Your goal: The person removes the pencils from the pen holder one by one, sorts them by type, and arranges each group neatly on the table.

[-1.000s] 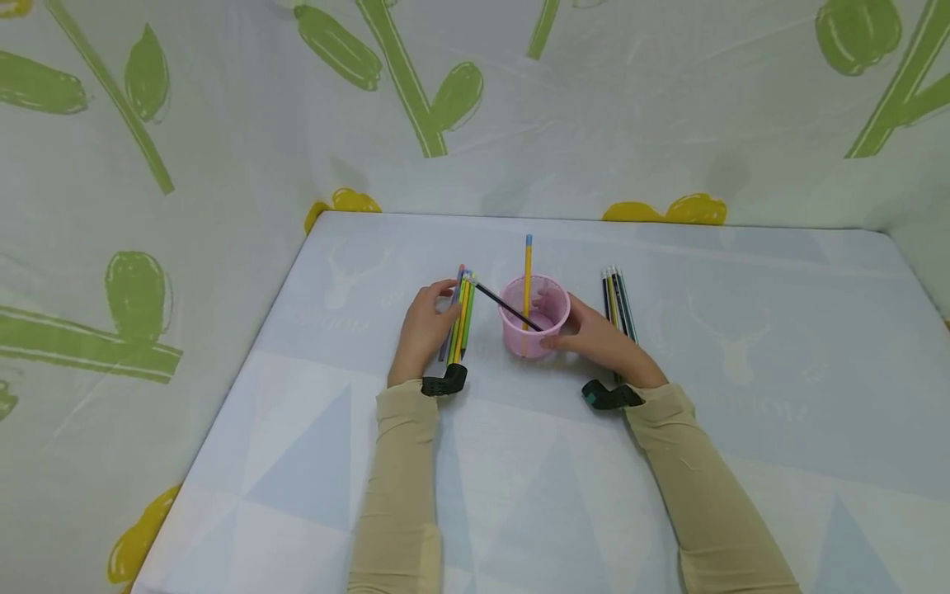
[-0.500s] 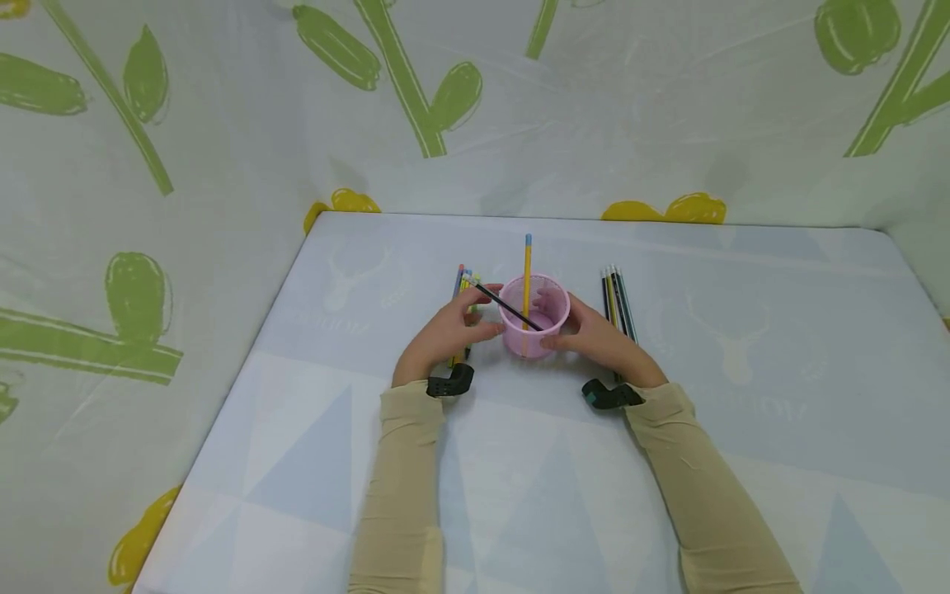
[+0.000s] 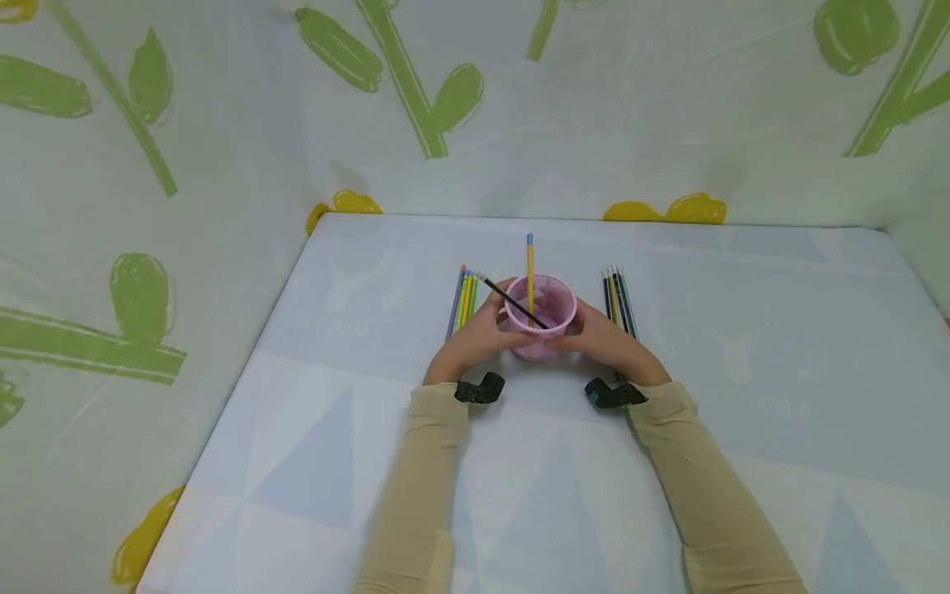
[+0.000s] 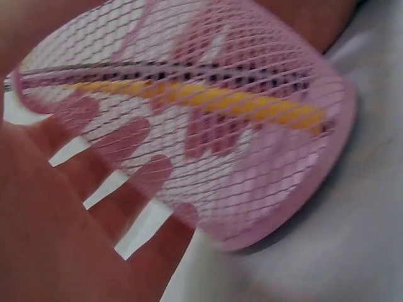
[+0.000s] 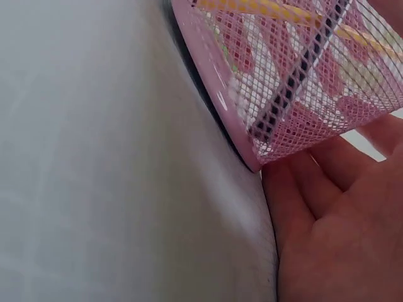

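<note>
A pink mesh pencil cup [image 3: 534,352] stands between both hands on the table. My left hand [image 3: 477,337] grips its left side, thumb in front and fingers around the far side. From the right, my right hand [image 3: 607,338] holds it in the same way. In the cup a yellow pencil [image 3: 530,264] stands nearly upright, and a black pencil [image 3: 510,300] leans left over the rim. Through the mesh in the left wrist view, the yellow pencil [image 4: 252,106] and fingers show. The cup's base [image 5: 214,88] appears close to the tabletop in the right wrist view.
Several coloured pencils [image 3: 466,299] lie side by side left of the cup, partly behind the left hand. Another row of pencils [image 3: 622,301], dark and light, lies to the right, partly covered by the right hand. A patterned cloth [image 3: 564,495] covers the table.
My left hand has left the coloured pencils, moved right and taken hold of the cup. The cup has shifted slightly right with its two pencils. The right hand has stayed on it.
</note>
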Tool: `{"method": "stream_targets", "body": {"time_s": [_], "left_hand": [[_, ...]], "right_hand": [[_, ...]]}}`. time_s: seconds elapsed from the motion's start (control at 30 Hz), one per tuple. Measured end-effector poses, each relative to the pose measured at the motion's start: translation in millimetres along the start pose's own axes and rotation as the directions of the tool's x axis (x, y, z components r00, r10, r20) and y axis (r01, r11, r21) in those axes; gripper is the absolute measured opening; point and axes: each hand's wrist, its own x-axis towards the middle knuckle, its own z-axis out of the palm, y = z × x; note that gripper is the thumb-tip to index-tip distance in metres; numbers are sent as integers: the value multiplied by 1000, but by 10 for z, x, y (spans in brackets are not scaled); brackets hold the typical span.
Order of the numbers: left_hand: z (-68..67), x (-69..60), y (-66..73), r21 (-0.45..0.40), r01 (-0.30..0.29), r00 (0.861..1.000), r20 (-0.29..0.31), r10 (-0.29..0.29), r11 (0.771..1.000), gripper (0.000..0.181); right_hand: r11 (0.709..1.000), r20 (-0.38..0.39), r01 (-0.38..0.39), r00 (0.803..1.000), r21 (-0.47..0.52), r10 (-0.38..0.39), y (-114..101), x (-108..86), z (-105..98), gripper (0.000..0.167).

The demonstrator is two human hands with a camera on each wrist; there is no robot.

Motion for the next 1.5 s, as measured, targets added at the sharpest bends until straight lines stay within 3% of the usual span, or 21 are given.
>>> {"method": "stream_targets", "body": {"time_s": [0.2,0.4,0.53,0.7,0.87,0.97,1.2,1.37,1.5], "left_hand": [[103,-5,131,19,-38,999,27,37,999,85],[103,8,140,41,11,1000,28,-12,999,84],[96,20,130,20,14,999,41,-15,1000,84],[98,19,121,26,26,999,26,-27,999,85],[95,4,122,30,71,997,26,-72,997,86],[93,6,128,49,94,995,20,-95,994,86],[107,8,149,75,158,987,1,-158,985,90],[123,5,141,59,165,986,4,-165,985,90],[127,21,111,48,122,992,14,-123,991,89]], "right_hand": [[999,37,39,999,36,-40,-28,-2,-24,81],[996,74,84,994,18,-86,-101,-48,-83,79],[996,90,90,992,16,-91,-129,-90,-131,71],[994,6,103,995,42,-104,-68,-98,-188,55],[994,-147,106,984,38,-100,65,-50,-207,40],[997,-254,78,965,19,-70,69,-22,-183,36],[997,-444,81,893,-1,-73,-35,5,-66,35],[982,-489,161,851,-102,-191,-85,35,41,27],[946,-514,211,799,-246,-312,-93,69,108,23]]}}
